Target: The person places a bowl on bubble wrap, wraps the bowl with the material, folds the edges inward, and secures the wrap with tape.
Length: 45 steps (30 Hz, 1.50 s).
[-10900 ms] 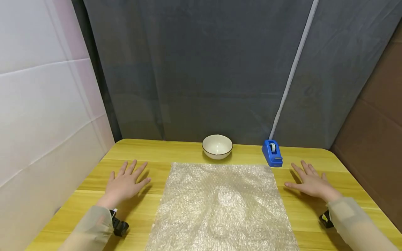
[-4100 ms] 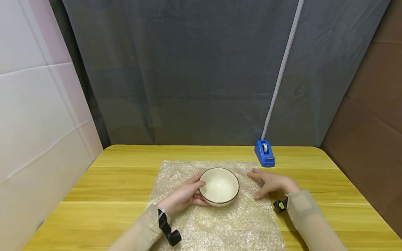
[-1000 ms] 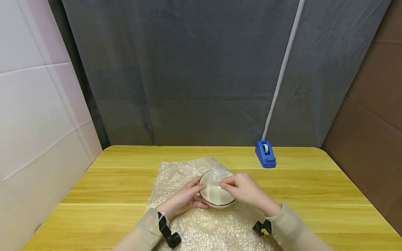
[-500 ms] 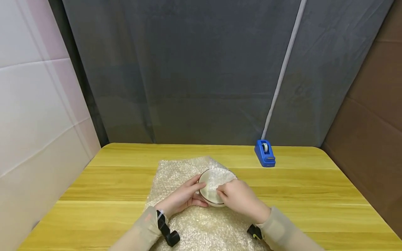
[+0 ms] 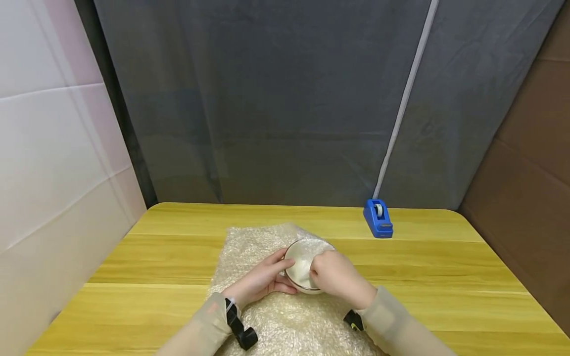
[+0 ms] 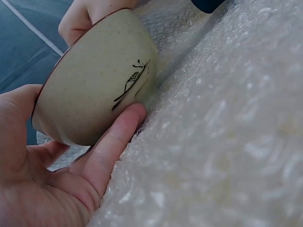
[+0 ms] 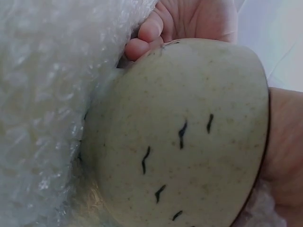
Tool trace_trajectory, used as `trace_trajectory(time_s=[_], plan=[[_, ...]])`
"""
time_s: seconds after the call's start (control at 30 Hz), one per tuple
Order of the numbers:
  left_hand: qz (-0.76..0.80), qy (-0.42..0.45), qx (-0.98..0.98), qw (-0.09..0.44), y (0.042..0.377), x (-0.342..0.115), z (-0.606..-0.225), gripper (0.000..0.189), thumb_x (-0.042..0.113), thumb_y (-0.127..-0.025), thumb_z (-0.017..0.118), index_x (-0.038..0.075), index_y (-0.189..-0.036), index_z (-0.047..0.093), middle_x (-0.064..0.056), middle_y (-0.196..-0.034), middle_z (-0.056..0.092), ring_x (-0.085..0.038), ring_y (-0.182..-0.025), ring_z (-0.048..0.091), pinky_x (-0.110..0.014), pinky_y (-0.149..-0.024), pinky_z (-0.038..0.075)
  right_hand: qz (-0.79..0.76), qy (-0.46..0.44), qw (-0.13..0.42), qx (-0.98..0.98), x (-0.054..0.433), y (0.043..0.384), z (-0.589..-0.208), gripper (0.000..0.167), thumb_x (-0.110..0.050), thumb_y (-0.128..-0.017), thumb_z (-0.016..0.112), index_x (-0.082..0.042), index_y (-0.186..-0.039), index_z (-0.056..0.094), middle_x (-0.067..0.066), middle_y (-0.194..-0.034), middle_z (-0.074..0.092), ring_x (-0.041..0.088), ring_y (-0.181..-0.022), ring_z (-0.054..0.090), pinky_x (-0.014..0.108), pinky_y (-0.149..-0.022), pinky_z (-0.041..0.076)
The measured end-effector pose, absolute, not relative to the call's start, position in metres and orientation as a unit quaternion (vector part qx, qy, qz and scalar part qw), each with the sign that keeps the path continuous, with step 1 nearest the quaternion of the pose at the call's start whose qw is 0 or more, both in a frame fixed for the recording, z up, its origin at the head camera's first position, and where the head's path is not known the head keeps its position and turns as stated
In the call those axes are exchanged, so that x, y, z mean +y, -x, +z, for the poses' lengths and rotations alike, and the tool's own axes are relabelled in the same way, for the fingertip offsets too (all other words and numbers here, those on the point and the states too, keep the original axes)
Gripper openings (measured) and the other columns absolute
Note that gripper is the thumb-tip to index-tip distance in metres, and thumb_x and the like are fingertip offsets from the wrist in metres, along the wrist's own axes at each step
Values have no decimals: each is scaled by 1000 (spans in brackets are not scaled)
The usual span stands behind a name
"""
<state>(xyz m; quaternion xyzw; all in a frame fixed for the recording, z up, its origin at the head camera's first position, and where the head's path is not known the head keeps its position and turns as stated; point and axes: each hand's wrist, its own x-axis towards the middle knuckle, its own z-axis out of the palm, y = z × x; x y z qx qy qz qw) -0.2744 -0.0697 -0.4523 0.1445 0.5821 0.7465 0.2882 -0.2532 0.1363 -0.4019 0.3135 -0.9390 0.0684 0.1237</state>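
A cream bowl (image 5: 298,271) with a dark rim stands on a sheet of bubble wrap (image 5: 291,326). My left hand (image 5: 262,281) grips its left side, thumb over the rim and fingers against the outer wall. In the left wrist view the bowl (image 6: 92,82) shows a black painted plant motif. My right hand (image 5: 337,276) reaches over the right rim with curled fingers, holding the far corner of the wrap down inside the bowl; those fingertips are hidden. Short black strokes mark the bowl (image 7: 184,137) in the right wrist view, with the right wrist (image 7: 286,146) crossing its rim.
A blue tape dispenser (image 5: 378,219) stands at the back right of the yellow wooden table (image 5: 147,262). Behind the table hangs a dark grey curtain (image 5: 285,109). A white wall (image 5: 62,148) is on the left, a brown one (image 5: 530,148) on the right.
The bowl earlier moved from the back onto the wrap in my left hand. My right hand then folded the wrap's far right corner over the rim and has moved deeper into the bowl.
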Motion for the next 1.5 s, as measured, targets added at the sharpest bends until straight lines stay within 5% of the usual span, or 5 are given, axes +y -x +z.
trace_trajectory(time_s=[0.27, 0.4, 0.6, 1.0, 1.5], plan=[[699, -150, 656, 243, 276, -68, -445, 67, 22, -100, 52, 2, -153, 16, -28, -122, 52, -24, -75, 68, -40, -74, 58, 69, -309, 93, -944, 135, 252, -400, 35, -14, -82, 63, -19, -50, 49, -7, -51, 44, 11, -49, 41, 31, -43, 38], [598, -185, 774, 95, 276, -69, -428, 59, 23, -98, 57, 3, -148, 34, -21, -130, 51, -20, -81, 64, -36, -71, 56, 70, -298, 69, -949, 134, 252, -399, 40, -20, -87, 63, -21, -50, 48, -9, -49, 42, 11, -50, 41, 32, -44, 38], [333, -306, 887, -93, 268, -68, -401, 30, 24, -97, 56, 12, -123, 67, -6, -131, 60, -25, -114, 53, -47, -96, 41, 47, -295, 62, -952, 134, 251, -401, 42, -25, -90, 62, -21, -51, 47, -7, -51, 44, 12, -53, 45, 35, -45, 43], [81, -364, 928, -8, 268, -43, -399, 37, 32, -99, 40, 23, -96, 76, 10, -115, 66, -15, -111, 45, -38, -81, 29, 32, -310, 91, -946, 135, 250, -406, 37, -22, -90, 59, -17, -55, 48, 0, -54, 49, 18, -54, 53, 39, -43, 46], [53, -352, 934, -23, 266, -35, -403, 37, 39, -98, 40, 27, -66, 54, 13, -81, 59, -15, -102, 44, -39, -80, 29, 136, -354, 32, -925, 144, 255, -399, 28, -11, -90, 58, -17, -63, 56, -8, -56, 46, 6, -50, 41, 26, -46, 39]])
